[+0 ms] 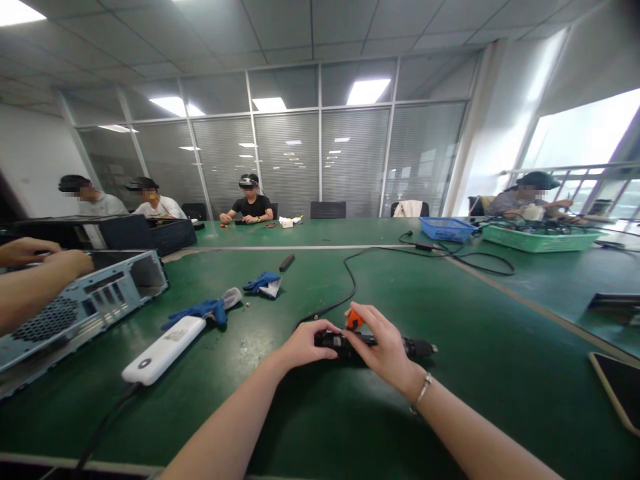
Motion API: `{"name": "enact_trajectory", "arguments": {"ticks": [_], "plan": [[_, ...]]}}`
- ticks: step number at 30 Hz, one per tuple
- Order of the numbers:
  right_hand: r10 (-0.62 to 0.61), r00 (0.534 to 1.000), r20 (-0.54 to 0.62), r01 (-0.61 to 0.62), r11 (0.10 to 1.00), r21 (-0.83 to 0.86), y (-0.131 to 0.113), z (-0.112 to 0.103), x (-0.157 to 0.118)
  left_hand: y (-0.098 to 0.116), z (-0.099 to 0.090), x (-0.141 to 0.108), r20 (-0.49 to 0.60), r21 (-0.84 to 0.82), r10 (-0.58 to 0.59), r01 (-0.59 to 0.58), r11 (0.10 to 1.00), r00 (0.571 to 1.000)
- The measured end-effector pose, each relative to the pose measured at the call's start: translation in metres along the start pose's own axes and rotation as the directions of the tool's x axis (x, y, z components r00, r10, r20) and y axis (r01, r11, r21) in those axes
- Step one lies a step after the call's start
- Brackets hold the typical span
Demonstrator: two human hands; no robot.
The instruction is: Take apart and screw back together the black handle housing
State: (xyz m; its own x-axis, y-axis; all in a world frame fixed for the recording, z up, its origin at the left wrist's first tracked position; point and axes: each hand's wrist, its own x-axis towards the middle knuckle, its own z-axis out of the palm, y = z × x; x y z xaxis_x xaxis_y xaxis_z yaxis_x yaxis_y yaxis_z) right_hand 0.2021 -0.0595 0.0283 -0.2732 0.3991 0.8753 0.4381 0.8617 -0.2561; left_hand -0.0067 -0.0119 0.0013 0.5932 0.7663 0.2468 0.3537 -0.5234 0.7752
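Right of the white case (165, 350), the black tool (414, 347) looks stiff, fairly light, probably smooth, best held mid-barrel; the left hand (307, 343) grips its case-side end, the right hand (383, 343) pinches an orange piece (355, 321) there.

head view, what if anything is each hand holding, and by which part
Left hand: the black tool, by its left end. Right hand: a small orange piece, pinched; by which part cannot be told.

Phone (620, 387) cut by right edge; fingers (323, 326) partly hide black tool (416, 347).
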Motion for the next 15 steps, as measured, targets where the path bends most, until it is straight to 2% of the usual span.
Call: {"name": "enact_trajectory", "arguments": {"ticks": [8,15], "plan": [[-0.018,0.997,-0.081,0.014,0.998,-0.053,0.001,0.003,0.004,-0.009,0.003,0.000,-0.040,-0.019,0.008,-0.009,1.000,0.999],[-0.062,0.996,0.061,0.062,0.998,0.000,-0.009,0.002,0.008,-0.008,0.002,0.001,-0.015,-0.028,0.034,-0.035,0.999,0.999]]}}
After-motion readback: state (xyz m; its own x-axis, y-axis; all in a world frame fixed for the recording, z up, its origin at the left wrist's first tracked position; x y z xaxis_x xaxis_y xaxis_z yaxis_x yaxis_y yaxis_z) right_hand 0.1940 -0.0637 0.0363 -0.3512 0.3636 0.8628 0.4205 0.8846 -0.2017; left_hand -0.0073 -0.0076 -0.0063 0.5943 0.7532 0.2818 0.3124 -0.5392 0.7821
